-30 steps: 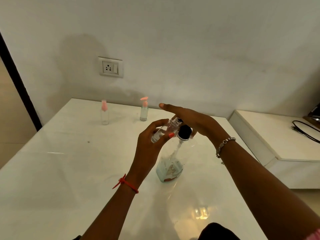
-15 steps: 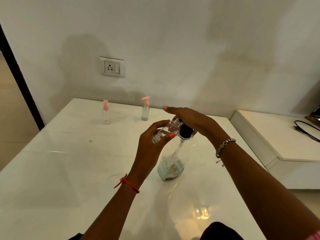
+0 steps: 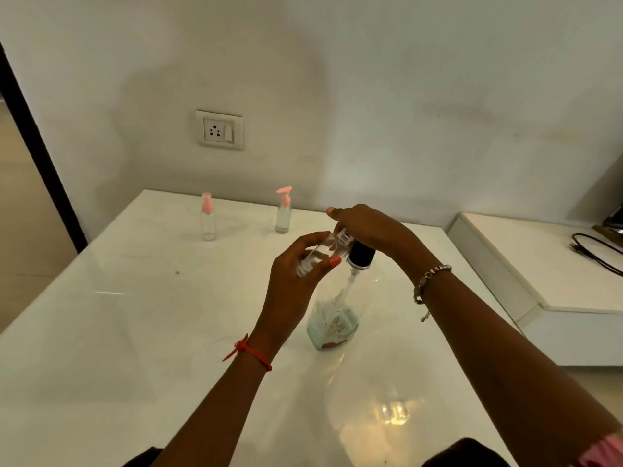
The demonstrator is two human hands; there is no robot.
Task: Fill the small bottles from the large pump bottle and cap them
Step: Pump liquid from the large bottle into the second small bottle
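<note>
A large clear pump bottle (image 3: 333, 326) with a black pump collar (image 3: 361, 255) stands on the white table (image 3: 118, 332), a little liquid at its bottom. My left hand (image 3: 293, 284) grips a small clear uncapped bottle (image 3: 322, 254), tilted, its mouth up against the pump head. My right hand (image 3: 367, 229) lies flat on top of the pump head and hides the nozzle. At the far side stand two small bottles: one with a pink spray cap (image 3: 208, 217) on the left, one with a pink pump cap (image 3: 283, 212) to its right.
A wall socket (image 3: 219, 129) sits above the table's back edge. To the right is a lower white ledge (image 3: 539, 264) with a black cable (image 3: 596, 251). A dark door frame (image 3: 37, 153) runs along the left.
My right hand has lowered slightly onto the pump head, fingers flatter. The small bottle stays at the nozzle in my left hand. The camera view has shifted a little.
</note>
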